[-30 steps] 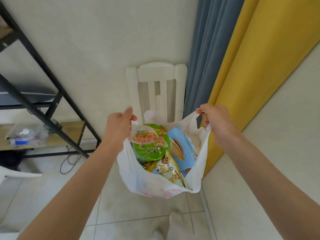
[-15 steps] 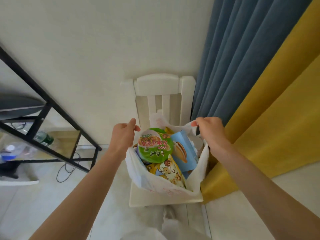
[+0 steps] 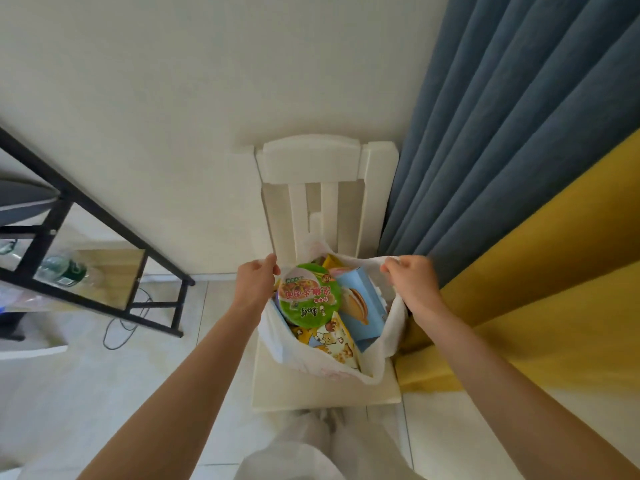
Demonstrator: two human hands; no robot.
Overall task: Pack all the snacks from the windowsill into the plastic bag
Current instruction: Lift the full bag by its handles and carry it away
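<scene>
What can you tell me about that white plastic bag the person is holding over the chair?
The plastic bag is thin, white and crinkled, with faint pink print low on its front. It sits on the seat of a cream chair, mouth held open. The left hand pinches one handle, the right hand the other. Inside show a green-lidded noodle bowl, a blue box and a yellow cartoon packet.

The plastic bag (image 3: 393, 336) is white with faint red print low on its front. Inside, the noodle cup (image 3: 308, 295) has a green lid with a red and orange food picture; at its 3 o'clock a light blue box (image 3: 363, 306) shows a tan bun, and at 6 o'clock a yellow packet (image 3: 337, 344) carries cartoon figures. The chair (image 3: 311, 161) is cream. The curtains are 1 grey-blue (image 3: 519, 116) and 1 mustard yellow (image 3: 554, 289).
</scene>
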